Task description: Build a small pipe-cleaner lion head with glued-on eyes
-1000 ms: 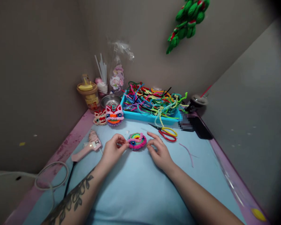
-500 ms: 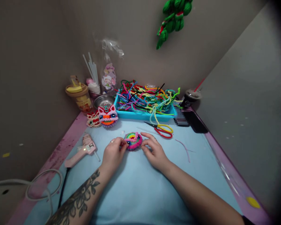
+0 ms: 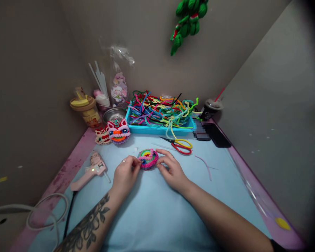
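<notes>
A round pipe-cleaner ornament (image 3: 148,159) lies on the pale blue table cover, with rainbow arcs, a pink twist across it, a bright pink rim and a dark blue eye-like spot. My left hand (image 3: 127,174) pinches its left edge between thumb and forefinger; the fingertips partly cover that side. At the opposite edge, my right hand (image 3: 172,169) is open, fingers bent and apart, the tips beside or lightly touching the rim; I cannot tell which. Red-and-yellow-handled scissors (image 3: 180,145) lie beyond my right hand. A pink glue gun (image 3: 90,171) with a small light rests left of my left hand.
A blue tray (image 3: 160,130) heaped with coloured pipe cleaners stands at the back. Two finished lion heads (image 3: 119,131) sit left of it, before a metal bowl (image 3: 114,113). Cups stand in both back corners. A dark phone (image 3: 217,135) lies right; a purple pipe cleaner (image 3: 207,167) lies nearer.
The whole view has shifted slightly, so things sit a little further left. Both hands keep nearly the same pose around the ornament, which appears turned or tilted a little.
</notes>
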Motion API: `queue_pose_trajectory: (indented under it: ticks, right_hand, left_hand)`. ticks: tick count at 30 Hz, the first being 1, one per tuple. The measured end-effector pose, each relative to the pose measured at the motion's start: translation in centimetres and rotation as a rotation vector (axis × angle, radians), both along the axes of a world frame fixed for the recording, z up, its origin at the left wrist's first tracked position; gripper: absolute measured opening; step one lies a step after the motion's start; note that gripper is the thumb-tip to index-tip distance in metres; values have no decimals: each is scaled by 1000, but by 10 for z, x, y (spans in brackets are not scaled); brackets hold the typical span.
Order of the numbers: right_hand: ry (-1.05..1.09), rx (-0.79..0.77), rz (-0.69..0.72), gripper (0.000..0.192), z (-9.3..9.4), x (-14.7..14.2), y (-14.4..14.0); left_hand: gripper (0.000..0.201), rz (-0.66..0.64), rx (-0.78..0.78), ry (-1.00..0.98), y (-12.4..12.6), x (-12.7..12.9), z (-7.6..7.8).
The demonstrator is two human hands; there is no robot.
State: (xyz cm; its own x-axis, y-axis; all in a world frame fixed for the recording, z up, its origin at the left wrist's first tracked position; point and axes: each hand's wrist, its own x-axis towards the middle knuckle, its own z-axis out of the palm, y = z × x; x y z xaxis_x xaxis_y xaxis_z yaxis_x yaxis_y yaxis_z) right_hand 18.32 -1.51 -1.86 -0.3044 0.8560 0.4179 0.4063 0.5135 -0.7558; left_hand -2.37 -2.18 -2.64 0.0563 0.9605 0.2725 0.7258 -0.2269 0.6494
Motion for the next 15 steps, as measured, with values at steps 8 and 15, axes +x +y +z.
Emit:
queue_pose_trajectory:
  ticks: [8, 15]
  right_hand:
    - [6, -14, -4, 10, 2, -1, 0]
    - [10, -20, -1, 10, 3, -1, 0]
  left_hand:
    - [9, 3, -3, 15, 0, 1, 3]
    - [6, -7, -2, 50, -2, 1, 4]
